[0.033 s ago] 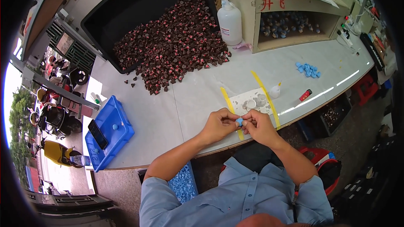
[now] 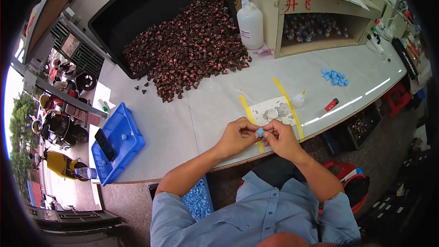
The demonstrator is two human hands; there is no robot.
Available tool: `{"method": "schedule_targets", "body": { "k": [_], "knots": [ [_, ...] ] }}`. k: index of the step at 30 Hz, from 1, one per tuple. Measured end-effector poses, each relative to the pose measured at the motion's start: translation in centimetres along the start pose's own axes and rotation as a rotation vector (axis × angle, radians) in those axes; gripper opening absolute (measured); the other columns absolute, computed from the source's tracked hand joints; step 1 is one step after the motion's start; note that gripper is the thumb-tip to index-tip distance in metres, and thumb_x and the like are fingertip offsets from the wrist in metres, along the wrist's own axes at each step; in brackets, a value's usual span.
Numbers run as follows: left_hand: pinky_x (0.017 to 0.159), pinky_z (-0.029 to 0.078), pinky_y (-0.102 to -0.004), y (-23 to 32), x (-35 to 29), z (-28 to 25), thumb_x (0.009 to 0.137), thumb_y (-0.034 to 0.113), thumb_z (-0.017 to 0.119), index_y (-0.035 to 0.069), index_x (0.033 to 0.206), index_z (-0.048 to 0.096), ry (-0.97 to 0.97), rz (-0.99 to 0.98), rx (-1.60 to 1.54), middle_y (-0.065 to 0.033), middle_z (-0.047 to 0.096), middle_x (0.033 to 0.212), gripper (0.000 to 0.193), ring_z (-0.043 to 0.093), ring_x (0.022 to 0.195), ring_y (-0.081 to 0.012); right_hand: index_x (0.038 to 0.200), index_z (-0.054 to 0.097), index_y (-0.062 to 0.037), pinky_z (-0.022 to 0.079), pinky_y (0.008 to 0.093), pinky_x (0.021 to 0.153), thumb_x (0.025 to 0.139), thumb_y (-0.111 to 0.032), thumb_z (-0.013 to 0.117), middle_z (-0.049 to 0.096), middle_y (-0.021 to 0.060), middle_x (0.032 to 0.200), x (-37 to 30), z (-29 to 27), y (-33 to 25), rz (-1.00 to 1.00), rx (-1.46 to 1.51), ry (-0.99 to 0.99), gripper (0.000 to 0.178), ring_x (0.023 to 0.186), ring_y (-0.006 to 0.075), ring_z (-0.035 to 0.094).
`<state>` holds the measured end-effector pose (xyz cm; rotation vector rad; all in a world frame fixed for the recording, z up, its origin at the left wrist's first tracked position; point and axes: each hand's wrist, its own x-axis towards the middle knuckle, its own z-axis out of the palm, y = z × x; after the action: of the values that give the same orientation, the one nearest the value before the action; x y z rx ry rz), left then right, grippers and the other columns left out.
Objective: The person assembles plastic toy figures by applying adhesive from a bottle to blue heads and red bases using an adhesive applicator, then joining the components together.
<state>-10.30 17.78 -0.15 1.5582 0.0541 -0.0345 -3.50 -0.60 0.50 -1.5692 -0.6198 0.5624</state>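
Observation:
A small light-blue rounded piece point(image 2: 259, 132) is pinched between both sets of fingertips at the table's near edge. My left hand point(image 2: 237, 137) grips it from the left, and my right hand point(image 2: 282, 139) from the right. Fingers cover much of the piece. Just beyond my hands lies a white stained sheet point(image 2: 260, 108) between two yellow tape strips point(image 2: 282, 89). Two small round whitish cups point(image 2: 273, 114) stand on that sheet. To their right is a small white bottle with a yellowish tip point(image 2: 299, 100).
A black bin point(image 2: 120, 16) spills a heap of dark brown and pink pieces point(image 2: 192, 45) onto the table. At left sits a blue tray point(image 2: 132, 148) with a phone point(image 2: 105, 145). Blue pieces point(image 2: 335, 77), a red lighter point(image 2: 332, 104), a white jug point(image 2: 250, 25) and an open-fronted box point(image 2: 320, 49) stand rightward.

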Motion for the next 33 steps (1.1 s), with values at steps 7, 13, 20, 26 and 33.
{"method": "schedule_targets", "body": {
  "k": [7,13,20,26,33],
  "knots": [
    [0.081,0.056,-0.0265,1.5,-0.5,0.2,0.083,-0.002,0.068,0.0,0.103,0.068,-0.002,0.231,0.263,-0.0075,0.058,0.1,0.019,0.065,0.093,-0.0159,0.099,0.057,0.0052,0.056,0.0255,0.063,0.09,0.006,0.057,0.068,0.0109,0.081,-1.0,0.5,1.0,-0.189,-0.031,0.101,0.01,0.069,0.0119,0.067],
    [0.08,0.055,-0.0242,1.8,0.1,-0.3,0.083,-0.002,0.068,-0.001,0.101,0.069,-0.048,0.156,0.194,-0.0074,0.059,0.1,0.019,0.064,0.089,-0.0139,0.098,0.057,0.0055,0.057,0.0255,0.064,0.089,0.005,0.058,0.068,0.0108,0.081,-0.9,0.4,0.9,-0.134,-0.014,0.073,0.009,0.071,0.0117,0.067],
    [0.078,0.054,-0.0235,1.5,1.1,-2.3,0.081,-0.001,0.071,-0.005,0.098,0.069,-0.244,-0.018,0.072,-0.0073,0.061,0.095,0.018,0.066,0.088,-0.0137,0.096,0.055,0.0047,0.056,0.0248,0.063,0.091,0.003,0.057,0.066,0.0101,0.08,-0.4,0.3,0.2,-0.001,-0.073,-0.065,0.006,0.07,0.0108,0.064],
    [0.073,0.055,-0.0241,2.0,0.9,-2.9,0.08,-0.001,0.071,-0.007,0.096,0.068,-0.266,-0.093,-0.041,-0.0114,0.067,0.092,0.018,0.068,0.081,-0.0148,0.096,0.055,0.0034,0.056,0.025,0.062,0.092,-0.001,0.057,0.066,0.0113,0.08,-0.5,1.0,-0.9,0.089,-0.008,-0.05,0.007,0.066,0.0132,0.065],
    [0.066,0.057,-0.026,2.1,0.7,-3.9,0.075,0.003,0.075,-0.009,0.094,0.067,-0.301,-0.116,-0.14,-0.0135,0.068,0.082,0.023,0.07,0.073,-0.0175,0.098,0.052,0.0037,0.055,0.0253,0.061,0.094,-0.003,0.056,0.067,0.0149,0.083,-0.9,2.4,-2.1,0.15,0.058,-0.01,0.009,0.068,0.0174,0.068]
  ]
}}
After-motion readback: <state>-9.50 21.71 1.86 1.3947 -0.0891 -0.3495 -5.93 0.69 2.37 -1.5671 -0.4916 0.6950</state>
